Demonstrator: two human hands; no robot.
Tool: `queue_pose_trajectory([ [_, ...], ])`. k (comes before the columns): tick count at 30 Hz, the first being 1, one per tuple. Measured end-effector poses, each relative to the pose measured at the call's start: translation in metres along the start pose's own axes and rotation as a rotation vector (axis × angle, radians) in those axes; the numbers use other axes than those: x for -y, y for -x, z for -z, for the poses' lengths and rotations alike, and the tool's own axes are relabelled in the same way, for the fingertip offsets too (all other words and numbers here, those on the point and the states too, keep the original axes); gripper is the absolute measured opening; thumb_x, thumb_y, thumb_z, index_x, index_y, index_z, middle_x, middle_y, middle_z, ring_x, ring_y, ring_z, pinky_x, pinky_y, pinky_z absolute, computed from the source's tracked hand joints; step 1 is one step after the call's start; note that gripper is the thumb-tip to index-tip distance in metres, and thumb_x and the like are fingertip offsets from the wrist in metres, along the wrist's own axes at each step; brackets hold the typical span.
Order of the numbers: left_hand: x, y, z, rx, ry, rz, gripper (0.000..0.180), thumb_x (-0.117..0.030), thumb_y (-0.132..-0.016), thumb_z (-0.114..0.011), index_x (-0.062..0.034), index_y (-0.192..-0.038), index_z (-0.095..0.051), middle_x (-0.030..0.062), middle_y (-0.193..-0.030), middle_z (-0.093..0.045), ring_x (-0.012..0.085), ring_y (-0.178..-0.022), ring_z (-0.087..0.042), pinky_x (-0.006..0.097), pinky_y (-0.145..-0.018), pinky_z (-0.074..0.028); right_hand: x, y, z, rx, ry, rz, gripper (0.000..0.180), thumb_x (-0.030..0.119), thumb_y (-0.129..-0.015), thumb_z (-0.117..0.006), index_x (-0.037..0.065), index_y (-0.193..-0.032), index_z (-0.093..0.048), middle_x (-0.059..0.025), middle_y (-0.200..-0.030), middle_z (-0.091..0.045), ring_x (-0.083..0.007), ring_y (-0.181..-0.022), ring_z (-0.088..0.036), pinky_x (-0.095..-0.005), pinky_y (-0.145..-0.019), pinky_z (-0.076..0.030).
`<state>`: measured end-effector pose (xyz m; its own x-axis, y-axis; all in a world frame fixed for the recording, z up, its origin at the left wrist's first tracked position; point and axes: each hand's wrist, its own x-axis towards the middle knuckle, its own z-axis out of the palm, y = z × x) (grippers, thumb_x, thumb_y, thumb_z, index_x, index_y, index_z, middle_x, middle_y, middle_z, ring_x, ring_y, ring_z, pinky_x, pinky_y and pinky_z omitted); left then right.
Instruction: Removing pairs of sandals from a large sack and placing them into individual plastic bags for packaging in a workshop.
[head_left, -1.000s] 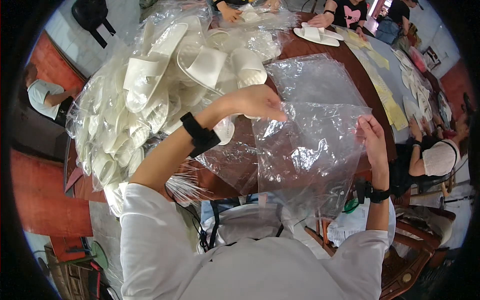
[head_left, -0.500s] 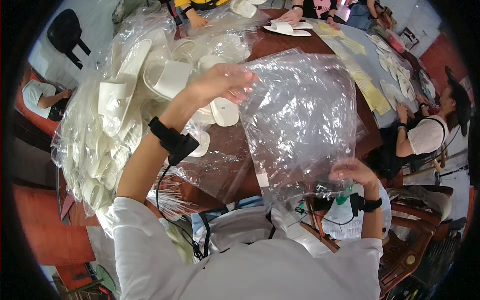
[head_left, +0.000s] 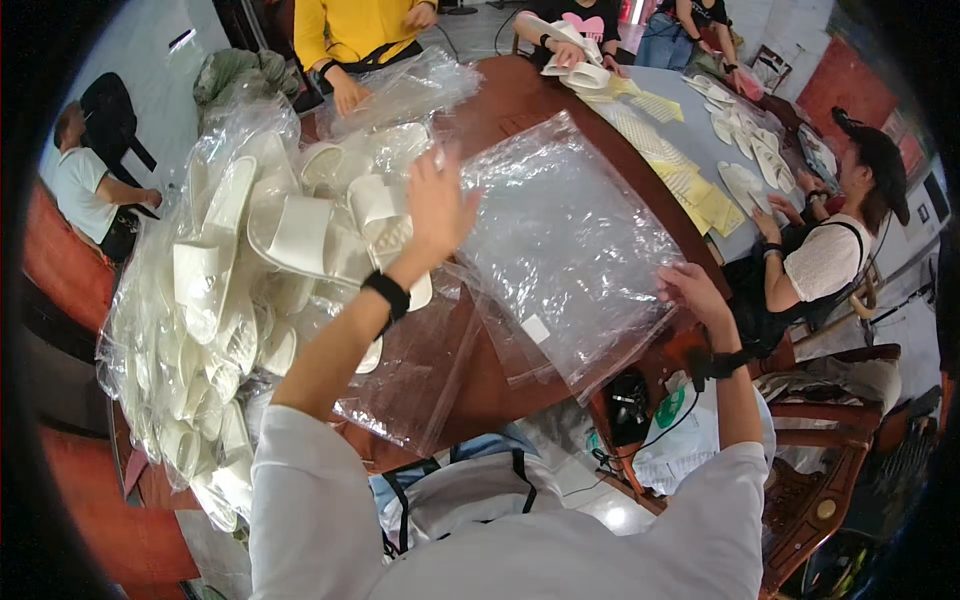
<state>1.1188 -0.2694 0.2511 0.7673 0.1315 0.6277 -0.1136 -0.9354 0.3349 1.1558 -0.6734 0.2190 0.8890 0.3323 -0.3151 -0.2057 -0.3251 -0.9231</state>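
Note:
A large clear plastic bag with a small white label is spread at a slant over the brown table in front of me. Its right edge is between the fingers of my right hand. My left hand, smeared by motion, is just off the bag's left side with its fingers apart and nothing visible in them. Right beside that hand, on its left, is a heap of white slippers in clear bags. More clear bags lie flat by the table's near edge.
Across the brown table, a person in yellow touches plastic bags. Another person's hands hold white slippers. On the right, a grey table bears yellow sheets and slippers, with a seated person beside it. A wooden chair stands nearer.
My left hand has let go of the bag's upper left corner and moved lower and left. The bag has come down from upright to a slant over the table.

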Motion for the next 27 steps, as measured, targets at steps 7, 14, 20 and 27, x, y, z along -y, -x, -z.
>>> queue_pose_trajectory([
  [7,-0.025,0.078,-0.040,0.689,0.005,-0.242,0.093,-0.066,-0.078,-0.051,-0.0080,-0.145,-0.021,0.0250,-0.148,-0.016,0.0434,-0.135,-0.016,0.050,-0.110,-0.016,-0.008,-0.019,-0.017,-0.060,0.025,-0.013,0.024,0.027,-0.086,-0.062,0.004,-0.085,-0.064,0.0003,-0.071,-0.059,-0.0095,-0.062,-0.060,-0.0212,-0.053,-0.044],
  [14,-0.010,0.088,-0.067,0.786,0.005,-0.170,0.102,-0.073,-0.076,-0.046,-0.0037,-0.145,-0.019,0.0257,-0.149,-0.010,0.0428,-0.138,-0.008,0.049,-0.112,-0.008,-0.028,-0.038,-0.007,-0.407,0.559,0.274,0.041,0.031,-0.079,-0.071,-0.002,-0.100,-0.059,-0.0130,-0.087,-0.062,-0.0209,-0.075,-0.062,-0.0310,-0.065,-0.049],
  [20,-0.016,0.086,-0.062,0.738,0.033,-0.149,0.103,-0.072,-0.075,-0.051,-0.0060,-0.146,-0.017,0.0263,-0.149,-0.009,0.0423,-0.138,-0.006,0.048,-0.112,-0.009,-0.055,-0.082,0.017,-0.575,0.962,0.439,0.074,0.056,-0.068,-0.072,0.000,-0.112,-0.053,-0.0241,-0.103,-0.055,-0.0393,-0.095,-0.055,-0.0449,-0.079,-0.045],
  [27,-0.064,0.110,0.002,0.595,0.485,0.465,0.083,-0.043,-0.079,-0.067,-0.0023,-0.139,-0.027,0.0259,-0.135,-0.033,0.0368,-0.127,-0.030,0.045,-0.106,-0.025,-0.061,-0.081,0.028,-0.493,0.836,0.363,0.062,0.050,-0.069,-0.073,0.000,-0.102,-0.058,-0.0231,-0.096,-0.057,-0.0364,-0.085,-0.058,-0.0400,-0.074,-0.047],
])
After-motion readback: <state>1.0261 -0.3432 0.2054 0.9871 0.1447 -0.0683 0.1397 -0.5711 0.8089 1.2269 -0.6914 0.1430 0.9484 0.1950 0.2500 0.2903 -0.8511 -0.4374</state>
